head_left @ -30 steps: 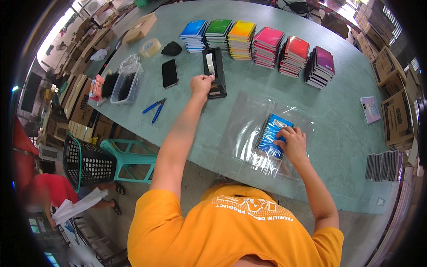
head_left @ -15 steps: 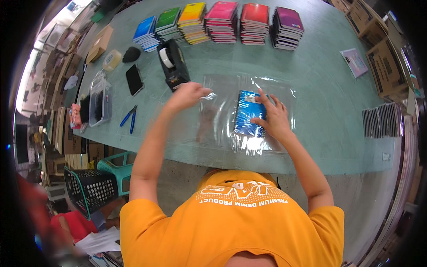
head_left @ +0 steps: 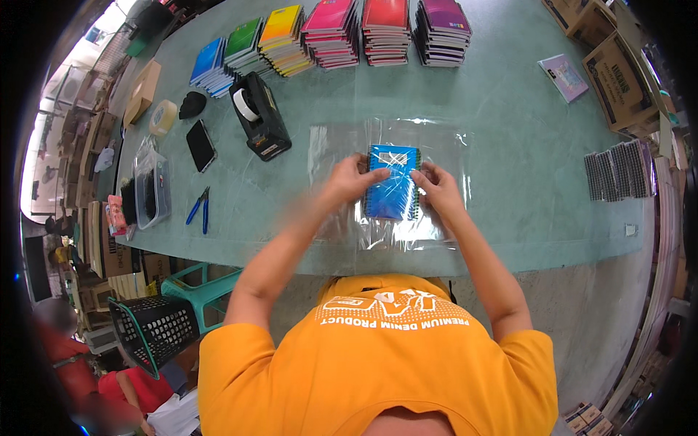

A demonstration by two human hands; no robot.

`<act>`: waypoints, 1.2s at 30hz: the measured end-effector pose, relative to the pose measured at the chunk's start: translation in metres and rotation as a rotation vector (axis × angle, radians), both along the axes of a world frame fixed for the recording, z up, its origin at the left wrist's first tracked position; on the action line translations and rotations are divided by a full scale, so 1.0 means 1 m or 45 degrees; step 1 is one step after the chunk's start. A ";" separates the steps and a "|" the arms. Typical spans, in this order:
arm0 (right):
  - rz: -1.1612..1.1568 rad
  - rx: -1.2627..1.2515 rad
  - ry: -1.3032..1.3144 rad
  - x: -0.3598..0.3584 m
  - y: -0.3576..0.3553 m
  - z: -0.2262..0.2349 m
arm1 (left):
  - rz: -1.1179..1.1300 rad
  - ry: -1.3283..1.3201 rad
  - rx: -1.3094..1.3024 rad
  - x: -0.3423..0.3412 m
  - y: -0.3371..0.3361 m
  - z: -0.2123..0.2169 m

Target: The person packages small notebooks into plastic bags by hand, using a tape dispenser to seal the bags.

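Observation:
A blue spiral notebook (head_left: 392, 190) lies wrapped in clear plastic film on a stack of clear plastic sheets (head_left: 436, 145) on the green table (head_left: 523, 189). My left hand (head_left: 350, 182) grips the notebook's left edge, fingers folded over the film. My right hand (head_left: 437, 190) holds its right edge the same way. A black tape dispenser (head_left: 260, 116) stands on the table up and left of my left hand.
Stacks of coloured notebooks (head_left: 342, 33) line the far edge. A black phone (head_left: 201, 144), blue pliers (head_left: 199, 209), a tape roll (head_left: 163, 117) and a clear bin (head_left: 151, 190) lie at the left. Black spiral combs (head_left: 618, 168) and cardboard boxes (head_left: 618, 69) sit right. A black basket (head_left: 154, 330) stands below.
My left hand came back from the tape dispenser to the notebook. Both hands now hold the notebook's edges through the film.

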State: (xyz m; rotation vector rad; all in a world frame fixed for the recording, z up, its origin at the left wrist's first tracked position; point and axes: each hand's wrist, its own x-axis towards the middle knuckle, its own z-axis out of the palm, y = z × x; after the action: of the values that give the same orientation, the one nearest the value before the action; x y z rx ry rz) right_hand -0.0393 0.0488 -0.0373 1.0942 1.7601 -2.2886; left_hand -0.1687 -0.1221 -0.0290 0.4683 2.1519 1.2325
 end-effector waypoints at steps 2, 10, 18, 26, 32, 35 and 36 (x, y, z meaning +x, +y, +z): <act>0.028 0.152 0.112 0.000 -0.007 0.023 | 0.031 0.041 -0.024 0.011 -0.003 0.013; 0.223 0.718 0.561 0.016 -0.024 0.056 | -0.222 0.154 0.382 0.017 -0.027 0.032; 0.081 1.551 0.884 0.028 -0.022 0.046 | -0.337 1.465 0.134 0.027 -0.033 0.101; -0.057 1.668 0.956 0.025 -0.031 0.047 | -0.716 1.586 0.025 -0.007 -0.065 0.151; -0.058 1.692 1.002 0.028 -0.035 0.004 | -1.018 1.674 -0.063 0.054 -0.014 0.109; 0.096 1.799 1.134 0.020 -0.028 0.013 | -0.968 1.661 0.146 0.058 -0.038 0.116; 0.167 1.846 1.172 0.020 -0.025 0.018 | -0.890 1.774 0.136 0.054 -0.037 0.118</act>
State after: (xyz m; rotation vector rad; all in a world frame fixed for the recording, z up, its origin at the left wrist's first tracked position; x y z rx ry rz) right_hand -0.0194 0.0234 -0.0196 -0.3677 3.7762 -1.1256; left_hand -0.1147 -0.1593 0.0887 2.4079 2.4119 0.5693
